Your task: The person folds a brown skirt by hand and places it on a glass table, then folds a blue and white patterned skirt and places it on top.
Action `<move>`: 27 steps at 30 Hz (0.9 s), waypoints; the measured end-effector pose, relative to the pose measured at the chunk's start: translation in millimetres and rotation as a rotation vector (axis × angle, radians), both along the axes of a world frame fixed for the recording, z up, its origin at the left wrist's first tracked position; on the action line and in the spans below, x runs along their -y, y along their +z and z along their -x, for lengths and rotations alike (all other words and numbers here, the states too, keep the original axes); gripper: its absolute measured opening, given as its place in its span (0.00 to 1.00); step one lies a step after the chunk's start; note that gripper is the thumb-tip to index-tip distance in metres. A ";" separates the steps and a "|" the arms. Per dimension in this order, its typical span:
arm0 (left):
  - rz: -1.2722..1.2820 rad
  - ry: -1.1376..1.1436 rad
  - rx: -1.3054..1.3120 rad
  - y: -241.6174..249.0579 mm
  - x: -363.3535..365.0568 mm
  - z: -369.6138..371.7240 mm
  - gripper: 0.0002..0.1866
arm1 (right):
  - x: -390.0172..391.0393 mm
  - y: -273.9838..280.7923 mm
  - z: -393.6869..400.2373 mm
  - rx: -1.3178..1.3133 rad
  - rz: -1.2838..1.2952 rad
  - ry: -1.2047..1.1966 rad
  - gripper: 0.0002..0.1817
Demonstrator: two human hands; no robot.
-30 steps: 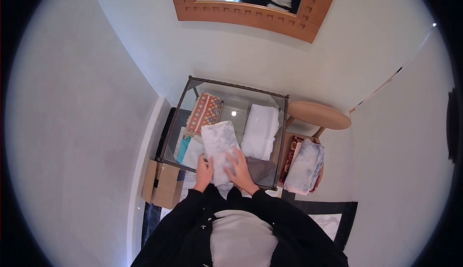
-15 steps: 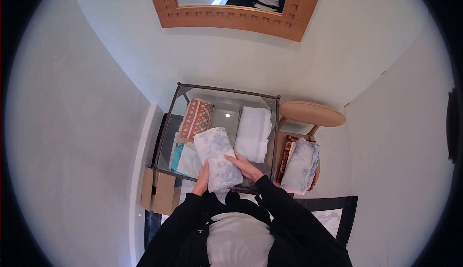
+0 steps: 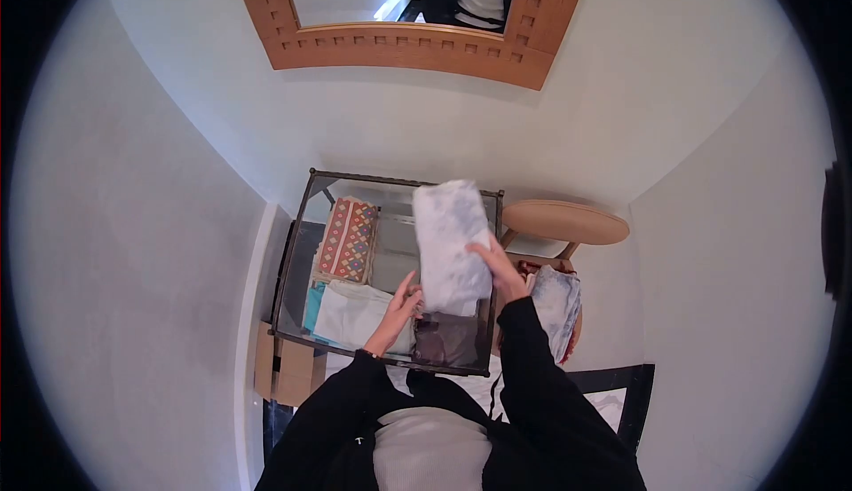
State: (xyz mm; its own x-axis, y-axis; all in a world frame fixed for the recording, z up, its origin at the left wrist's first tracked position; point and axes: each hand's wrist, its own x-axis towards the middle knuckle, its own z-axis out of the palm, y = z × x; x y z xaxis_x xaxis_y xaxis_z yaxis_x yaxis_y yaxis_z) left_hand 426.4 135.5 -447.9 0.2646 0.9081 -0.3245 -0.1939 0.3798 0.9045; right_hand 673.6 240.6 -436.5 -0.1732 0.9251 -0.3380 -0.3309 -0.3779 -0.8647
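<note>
My right hand grips the right edge of a folded white cloth with grey-blue blotches, its thumb on top. The cloth lies over the spot of the plain white folded stack, on the right side of the glass-topped table, and hides it. Beside the cloth's lower left edge, my left hand is open with its fingers apart. Below that hand, a white folded cloth lies on the table with a turquoise one showing at its left. A patterned red and orange folded cloth sits behind them.
A chair with a tan rounded back stands right of the table, holding more folded cloths. A cardboard box is at the lower left. Dark metal edging frames the tabletop. A wood-framed mirror hangs on the wall.
The blotched cloth has moved from the table's middle front to the right and back, over the white stack. My left hand has let go of it; my right hand still holds it.
</note>
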 end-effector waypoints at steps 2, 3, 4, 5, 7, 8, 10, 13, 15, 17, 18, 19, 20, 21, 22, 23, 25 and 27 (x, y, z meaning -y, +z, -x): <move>-0.032 -0.050 -0.035 2.8 -2.5 -2.4 0.27 | -29.8 -9.9 -16.0 -0.049 -0.044 -0.107 0.34; -0.007 -0.071 -0.062 -4.4 -1.8 -2.0 0.26 | -40.3 -22.3 -23.3 -0.049 -0.023 -0.147 0.34; 0.017 -0.092 -0.090 -17.4 2.9 0.5 0.25 | -51.2 -37.4 -30.0 -0.048 -0.002 -0.187 0.34; 0.042 -0.113 -0.117 -27.4 9.5 3.7 0.24 | -58.5 -49.4 -35.8 -0.047 0.020 -0.228 0.34; 0.036 -0.128 -0.144 -34.5 22.4 11.0 0.23 | -61.3 -66.3 -45.7 0.078 -0.030 -0.206 0.33; 0.033 -0.134 -0.158 -32.9 27.0 14.7 0.23 | -60.1 -71.2 -47.1 0.138 -0.055 -0.194 0.33; 0.053 -0.134 -0.191 -31.3 37.0 21.9 0.21 | -55.8 -84.4 -45.1 0.328 -0.199 -0.318 0.35; 0.086 -0.130 -0.206 -31.3 44.8 29.6 0.20 | -28.7 -61.2 -25.6 0.679 -0.235 -0.448 0.38; 0.113 -0.133 -0.214 -33.2 46.9 32.6 0.20 | -14.5 -50.9 -16.4 0.796 -0.300 -0.442 0.41; 0.108 -0.135 -0.224 -35.5 46.3 30.9 0.19 | -17.8 -56.5 -14.9 0.749 -0.388 -0.433 0.42; 0.107 -0.137 -0.228 -36.4 47.4 29.8 0.19 | -17.3 -60.6 -15.1 0.727 -0.430 -0.429 0.42; 0.105 -0.140 -0.229 -37.6 47.7 28.3 0.19 | -20.3 -64.2 -16.5 0.662 -0.455 -0.404 0.42; 0.104 -0.143 -0.230 -34.3 46.3 25.0 0.19 | -27.0 -64.0 -17.7 0.597 -0.480 -0.380 0.43; 0.101 -0.148 -0.231 -33.9 45.1 21.9 0.18 | -32.3 -61.8 -18.4 0.533 -0.505 -0.357 0.44; 0.104 -0.156 -0.226 -33.5 43.5 18.7 0.18 | -35.8 -60.2 -17.1 0.492 -0.476 -0.338 0.44; 0.106 -0.165 -0.221 -34.0 41.4 15.9 0.18 | -38.9 -60.1 -14.1 0.451 -0.448 -0.321 0.45; 0.108 -0.182 -0.218 -34.0 38.4 9.8 0.18 | -39.3 -60.0 -7.2 0.346 -0.379 -0.285 0.46; 0.108 -0.195 -0.220 -30.5 35.4 5.1 0.18 | -42.7 -66.1 -0.3 0.216 -0.298 -0.247 0.47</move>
State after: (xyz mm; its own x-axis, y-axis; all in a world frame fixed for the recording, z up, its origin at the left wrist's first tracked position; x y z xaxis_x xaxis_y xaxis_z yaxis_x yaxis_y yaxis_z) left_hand 421.3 100.0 -478.4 0.3430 0.8046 -0.4848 0.0873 0.4865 0.8693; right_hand 673.9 283.3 -502.6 0.1107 0.9924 -0.0542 -0.1797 -0.0336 -0.9832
